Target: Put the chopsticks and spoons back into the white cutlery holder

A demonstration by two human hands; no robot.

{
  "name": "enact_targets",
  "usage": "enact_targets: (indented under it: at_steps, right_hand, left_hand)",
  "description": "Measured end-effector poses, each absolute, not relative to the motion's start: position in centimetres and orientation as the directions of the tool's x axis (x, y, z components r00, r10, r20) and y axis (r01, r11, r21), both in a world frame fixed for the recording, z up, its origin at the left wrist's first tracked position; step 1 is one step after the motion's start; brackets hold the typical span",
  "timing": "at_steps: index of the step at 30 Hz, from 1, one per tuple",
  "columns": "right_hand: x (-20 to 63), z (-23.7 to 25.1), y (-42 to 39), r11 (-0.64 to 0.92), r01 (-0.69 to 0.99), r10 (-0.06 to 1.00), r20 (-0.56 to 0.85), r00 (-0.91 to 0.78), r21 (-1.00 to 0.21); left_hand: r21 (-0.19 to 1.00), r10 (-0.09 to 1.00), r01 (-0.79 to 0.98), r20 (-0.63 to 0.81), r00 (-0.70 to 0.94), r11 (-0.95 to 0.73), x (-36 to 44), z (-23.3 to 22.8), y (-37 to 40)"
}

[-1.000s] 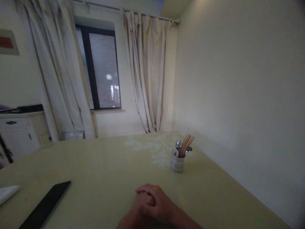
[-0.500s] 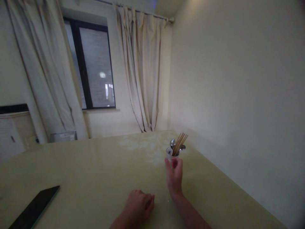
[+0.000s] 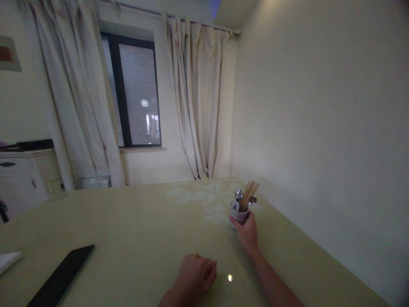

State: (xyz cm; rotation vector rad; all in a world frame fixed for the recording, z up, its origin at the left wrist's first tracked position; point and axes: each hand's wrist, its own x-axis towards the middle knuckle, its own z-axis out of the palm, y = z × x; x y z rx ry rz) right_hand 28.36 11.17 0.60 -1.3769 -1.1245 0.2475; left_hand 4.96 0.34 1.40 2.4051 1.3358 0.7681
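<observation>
My right hand [image 3: 247, 232] is closed around a small utensil cup [image 3: 239, 216] near the table's right side, thumb on the left and fingers on the far right. Several thin brown chopsticks [image 3: 249, 196] stick up out of it, leaning right. A metal spoon [image 3: 238, 195] stands in the cup left of them, and another spoon [image 3: 252, 200] leans out on the right. A round whitish piece [image 3: 234, 206] shows at the cup's front left rim; its kind is unclear. My left hand [image 3: 197, 273] rests on the table as a loose fist, with nothing visible in it.
The pale green table [image 3: 137, 230] runs up to the right wall [image 3: 319, 128]. A flat black object [image 3: 62, 277] lies at the front left, with part of a white item [image 3: 9, 260] beyond it. Curtains [image 3: 204, 98], a window and a white cabinet [image 3: 19, 179] stand behind.
My right hand has gone from touching the cup's near side with curled fingers to wrapping round it. My left hand keeps its fist. The view has shifted slightly left.
</observation>
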Motion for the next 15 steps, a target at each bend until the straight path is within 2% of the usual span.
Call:
enact_targets:
  at_steps: [4,8,11,15]
  right_hand:
    - [28.2,1.3,10.5,0.257,0.388,0.759,0.433,0.485,-0.885]
    - [27.2,1.9,9.4,0.279,0.331,0.819,0.404,0.408,-0.901]
    - [25.8,2.4,8.3,0.306,0.275,0.885,0.379,0.271,-0.911]
    - [23.4,2.9,6.5,0.345,0.22,0.934,0.358,0.018,-0.912]
  left_hand:
    - [0.568,0.879,0.671,0.287,0.381,-0.476,5.2,1.3,0.8]
    - [0.671,0.918,0.627,0.311,0.247,-0.396,4.9,1.1,1.2]
    - [0.784,0.935,0.518,0.337,0.108,-0.342,4.6,1.5,1.4]
    - [0.916,0.936,0.268,0.336,-0.102,-0.299,4.1,2.1,1.8]
